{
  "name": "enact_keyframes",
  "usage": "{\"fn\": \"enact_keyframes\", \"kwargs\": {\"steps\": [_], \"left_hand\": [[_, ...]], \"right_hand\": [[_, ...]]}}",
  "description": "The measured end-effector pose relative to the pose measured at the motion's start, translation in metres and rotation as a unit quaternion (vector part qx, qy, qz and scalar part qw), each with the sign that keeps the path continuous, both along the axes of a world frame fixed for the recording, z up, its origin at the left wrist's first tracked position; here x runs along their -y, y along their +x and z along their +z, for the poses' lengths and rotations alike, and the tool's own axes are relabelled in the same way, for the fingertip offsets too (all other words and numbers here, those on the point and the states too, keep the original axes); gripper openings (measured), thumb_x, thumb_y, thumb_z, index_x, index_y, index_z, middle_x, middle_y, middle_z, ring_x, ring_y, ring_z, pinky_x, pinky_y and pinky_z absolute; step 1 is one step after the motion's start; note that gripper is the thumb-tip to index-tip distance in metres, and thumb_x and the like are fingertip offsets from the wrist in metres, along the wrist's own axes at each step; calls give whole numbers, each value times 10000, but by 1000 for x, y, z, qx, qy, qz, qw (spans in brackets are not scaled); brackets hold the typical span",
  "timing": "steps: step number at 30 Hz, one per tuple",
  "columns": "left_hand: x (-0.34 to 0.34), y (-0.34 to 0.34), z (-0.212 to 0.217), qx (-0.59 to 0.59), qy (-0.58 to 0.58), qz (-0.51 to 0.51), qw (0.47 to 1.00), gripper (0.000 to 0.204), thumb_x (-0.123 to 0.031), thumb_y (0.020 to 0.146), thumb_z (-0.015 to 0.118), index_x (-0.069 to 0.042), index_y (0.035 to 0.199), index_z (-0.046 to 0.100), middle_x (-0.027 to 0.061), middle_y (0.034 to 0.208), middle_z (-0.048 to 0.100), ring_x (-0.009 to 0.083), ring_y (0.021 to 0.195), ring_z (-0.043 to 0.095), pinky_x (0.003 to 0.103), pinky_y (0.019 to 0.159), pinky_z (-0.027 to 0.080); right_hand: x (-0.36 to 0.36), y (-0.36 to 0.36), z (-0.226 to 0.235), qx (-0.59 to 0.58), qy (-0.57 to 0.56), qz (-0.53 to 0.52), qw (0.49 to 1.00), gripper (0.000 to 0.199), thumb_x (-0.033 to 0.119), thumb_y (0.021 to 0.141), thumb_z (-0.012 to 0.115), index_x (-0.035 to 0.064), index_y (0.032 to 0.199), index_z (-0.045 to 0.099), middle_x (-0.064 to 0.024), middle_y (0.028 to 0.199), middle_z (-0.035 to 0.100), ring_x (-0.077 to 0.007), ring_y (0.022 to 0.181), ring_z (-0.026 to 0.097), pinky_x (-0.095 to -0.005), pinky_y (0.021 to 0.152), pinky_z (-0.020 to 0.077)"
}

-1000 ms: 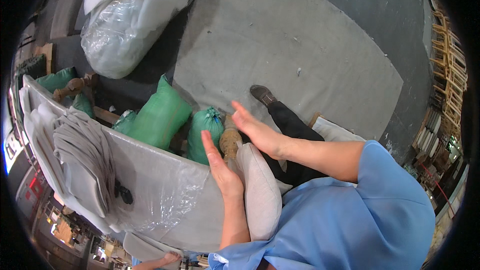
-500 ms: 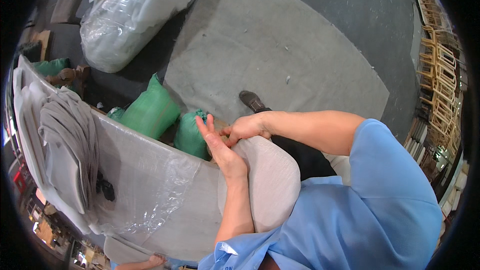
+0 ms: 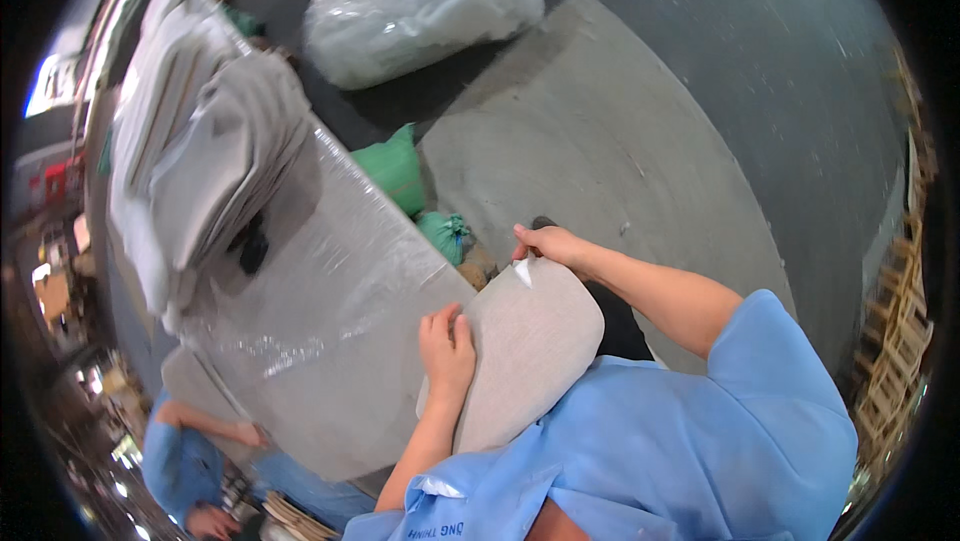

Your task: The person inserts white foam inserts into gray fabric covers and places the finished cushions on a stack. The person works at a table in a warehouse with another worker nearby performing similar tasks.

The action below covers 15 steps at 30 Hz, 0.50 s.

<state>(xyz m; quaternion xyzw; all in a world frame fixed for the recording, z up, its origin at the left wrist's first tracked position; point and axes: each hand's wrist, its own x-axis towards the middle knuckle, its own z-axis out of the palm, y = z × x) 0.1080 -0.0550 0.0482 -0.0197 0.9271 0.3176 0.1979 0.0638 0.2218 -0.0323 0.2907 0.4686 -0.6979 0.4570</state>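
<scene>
A pale grey padded cushion (image 3: 535, 331), rounded at its corners, lies tilted against my body at the edge of the plastic-covered table (image 3: 350, 371). At its far edge my right hand (image 3: 550, 246) is closed in a pinch on the fabric cover. A small white flap (image 3: 524, 273) sticks up beside those fingers; I cannot tell if it is cover or lining. My left hand (image 3: 447, 349) rests by the cushion's left edge, fingers loosely bent, thumb apart, with nothing visible in it.
Grey covers (image 3: 225, 156) are piled on the table's far left. Green sacks (image 3: 392, 171) stand beyond the table edge. A plastic-wrapped bundle (image 3: 420, 21) and a grey sheet (image 3: 620, 141) lie on the floor. Wooden frames (image 3: 900, 341) line the right. Another person (image 3: 185, 461) sits lower left.
My hands, close together before, are now apart: the left has moved back toward me along the cushion, the right stays at its far edge. A white flap now shows. The view has turned.
</scene>
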Motion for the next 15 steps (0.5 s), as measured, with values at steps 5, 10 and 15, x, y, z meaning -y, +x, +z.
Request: {"fn": "enact_keyframes", "kwargs": {"steps": [5,10,15], "left_hand": [[21,38,17,-34,-130,22,991,444,-389,934,732,-21,1179,687,192,1135,642,365,1092,592,474,958,484],[59,73,21,64,-152,88,982,448,-462,917,744,-32,1044,724,192,1105,654,383,1052,606,478,941,492],[73,87,14,12,-134,22,991,430,-475,937,719,-49,982,750,185,1054,639,378,1022,602,477,926,491]], "right_hand": [[29,-8,7,-160,52,113,979,601,581,1017,596,7,1023,774,-113,970,719,-201,885,647,-380,802,533],[54,-39,50,-254,135,345,894,648,611,965,663,-19,1082,760,-110,1027,723,-197,846,648,-393,789,533],[73,-62,78,-142,192,554,798,856,766,828,699,13,1230,759,-213,1224,733,-326,1099,718,-425,872,588]]}}
